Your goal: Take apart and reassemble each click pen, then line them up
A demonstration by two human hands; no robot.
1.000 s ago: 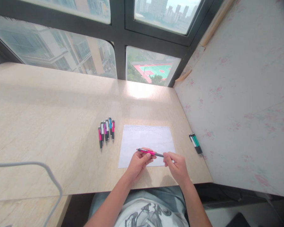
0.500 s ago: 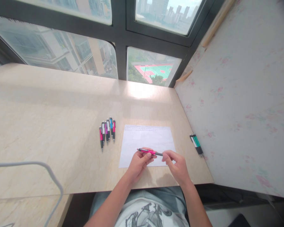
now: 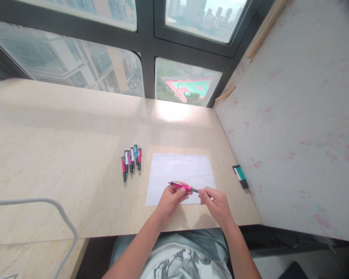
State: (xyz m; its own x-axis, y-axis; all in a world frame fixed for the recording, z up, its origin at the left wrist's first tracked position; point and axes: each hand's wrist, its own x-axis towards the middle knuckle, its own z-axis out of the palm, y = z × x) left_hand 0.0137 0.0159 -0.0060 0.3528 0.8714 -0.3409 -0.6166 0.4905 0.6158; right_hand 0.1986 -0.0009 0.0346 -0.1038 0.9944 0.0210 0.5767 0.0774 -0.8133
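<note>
A pink pen (image 3: 181, 186) with a dark tip end is held level over the lower part of a white sheet of paper (image 3: 180, 170). My left hand (image 3: 170, 200) grips its pink barrel with closed fingers. My right hand (image 3: 216, 204) pinches the dark end of the same pen from the right. Left of the sheet lies a row of several pens (image 3: 130, 159) in pink, white, purple and blue.
The beige marble-look table (image 3: 61, 155) ends at a front edge just below my hands. Green and white pens (image 3: 241, 177) lie by the right wall panel (image 3: 293, 116). A window (image 3: 186, 83) stands behind. A grey wire frame (image 3: 46, 205) sits low left.
My right hand has slid a little left along the pen toward my left hand. The pen and the sheet stay where they were.
</note>
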